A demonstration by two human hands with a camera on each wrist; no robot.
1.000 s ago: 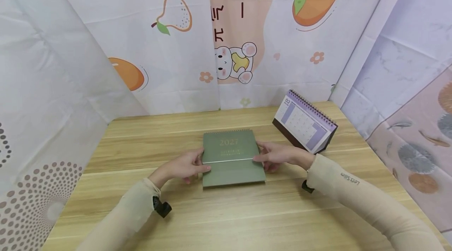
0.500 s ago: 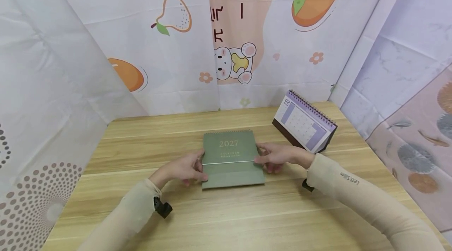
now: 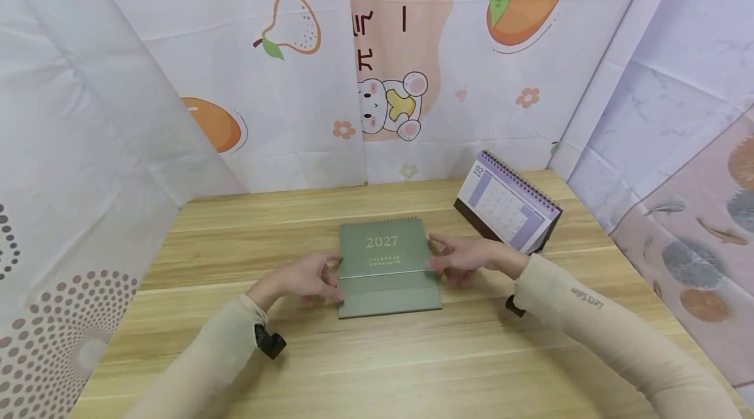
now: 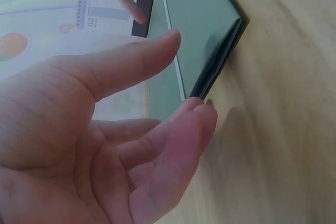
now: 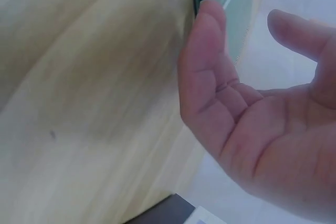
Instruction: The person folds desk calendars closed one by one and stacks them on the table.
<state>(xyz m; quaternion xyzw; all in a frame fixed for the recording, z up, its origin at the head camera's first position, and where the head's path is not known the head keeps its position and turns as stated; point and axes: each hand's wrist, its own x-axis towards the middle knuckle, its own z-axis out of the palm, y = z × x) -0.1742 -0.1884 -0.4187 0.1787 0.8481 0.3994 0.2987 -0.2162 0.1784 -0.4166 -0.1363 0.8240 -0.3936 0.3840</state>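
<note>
A green desk calendar (image 3: pixel 385 255) printed "2027" lies low on the table in the head view, its spiral binding toward the back wall. At its left edge is my left hand (image 3: pixel 312 277), fingers relaxed and loosely bent. In the left wrist view the thumb (image 4: pixel 152 59) is held apart from the fingers, over the green cover, with fingertips right at the side edge. My right hand (image 3: pixel 462 258) is at the opposite edge. The right wrist view shows its fingers (image 5: pixel 205 61) along the calendar's side and the thumb (image 5: pixel 296 32) spread away.
A purple and white desk calendar (image 3: pixel 503 203), page "02", stands tilted at the back right, close behind the right hand. The wooden table (image 3: pixel 377 366) ends at a printed cloth wall (image 3: pixel 294 111) at the back.
The green calendar has settled slightly lower and flatter. My left thumb has come off its cover down to the side edge, and the right thumb has moved outward; both hands have loosened.
</note>
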